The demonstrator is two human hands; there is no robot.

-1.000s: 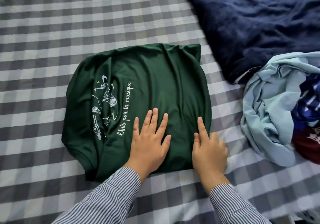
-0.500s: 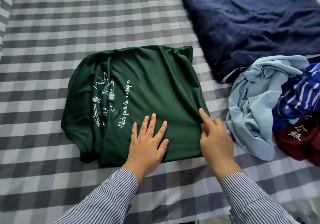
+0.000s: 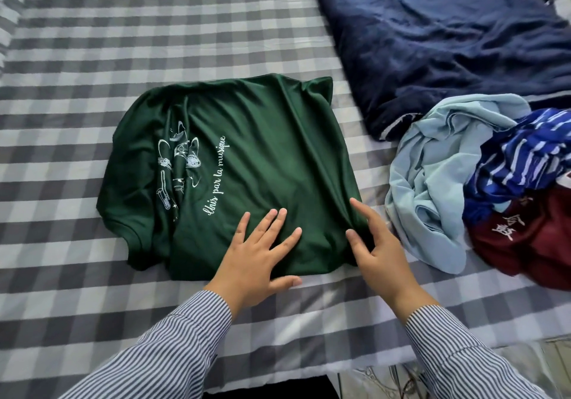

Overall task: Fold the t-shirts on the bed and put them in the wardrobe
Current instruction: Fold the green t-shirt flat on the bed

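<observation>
A dark green t-shirt (image 3: pixel 262 157) with white print lies folded into a rough square on the checked bed sheet (image 3: pixel 92 43). My left hand (image 3: pixel 259 256) presses flat on its near edge with fingers spread. At the shirt's near right corner, my right hand (image 3: pixel 377 244) pinches the edge between thumb and fingers, and the fabric bunches there. A heap of unfolded shirts lies to the right: a light blue one (image 3: pixel 432 176), a blue striped one (image 3: pixel 519 157) and a dark red one (image 3: pixel 531 238) with white characters. No wardrobe is in view.
A dark blue blanket (image 3: pixel 448 33) covers the far right of the bed. The bed's near edge runs below my forearms, with patterned floor (image 3: pixel 386 377) showing beyond it at the bottom right.
My right hand slid from lying on the shirt's near right part to its right edge and took hold of the fabric. My left hand stayed flat on the shirt.
</observation>
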